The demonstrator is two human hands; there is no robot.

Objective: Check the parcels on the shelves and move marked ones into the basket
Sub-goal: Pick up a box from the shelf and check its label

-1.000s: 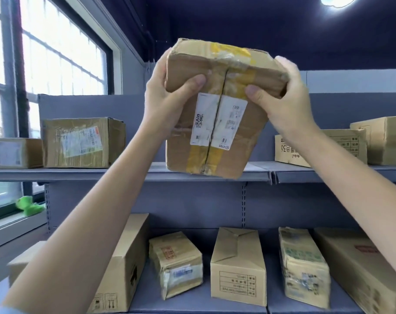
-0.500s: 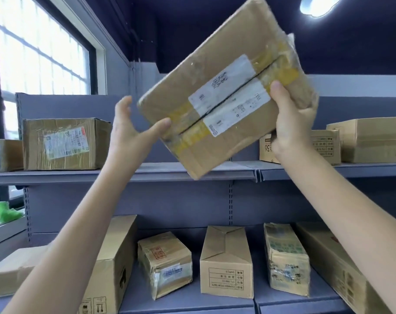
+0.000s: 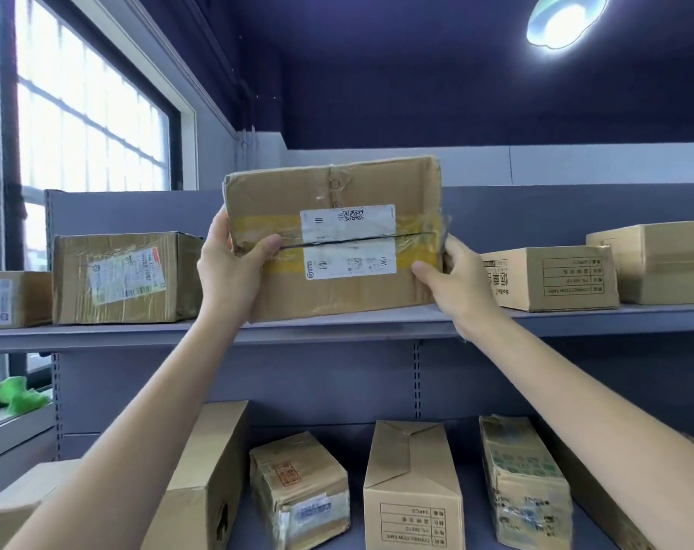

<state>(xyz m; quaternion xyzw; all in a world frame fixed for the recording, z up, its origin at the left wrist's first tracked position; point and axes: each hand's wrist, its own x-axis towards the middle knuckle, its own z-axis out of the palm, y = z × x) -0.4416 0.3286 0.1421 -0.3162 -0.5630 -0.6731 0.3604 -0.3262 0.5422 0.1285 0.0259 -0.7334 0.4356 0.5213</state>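
Two hands hold one worn brown cardboard parcel with yellow tape and a split white shipping label (image 3: pixel 333 236) at the front edge of the upper grey metal shelf (image 3: pixel 337 331). The left hand (image 3: pixel 234 267) grips the parcel's left end, thumb curled over the front face; the right hand (image 3: pixel 452 271) clasps the right end, thumb pressed to the lower front. The parcel's bottom edge appears to rest on or just above the shelf lip; contact cannot be confirmed. The step in hand is judged to be inspection, or setting back, of this parcel: no mark beyond the label is legible here. The next move calls for a decision, either seating the box fully on the shelf or carrying it to the basket, which is not in view. Room is open on both sides: the taped brown box with a wrinkled label (image 3: pixel 127 277) stands apart to the left, the printed tan carton (image 3: pixel 547 277) near on the right.
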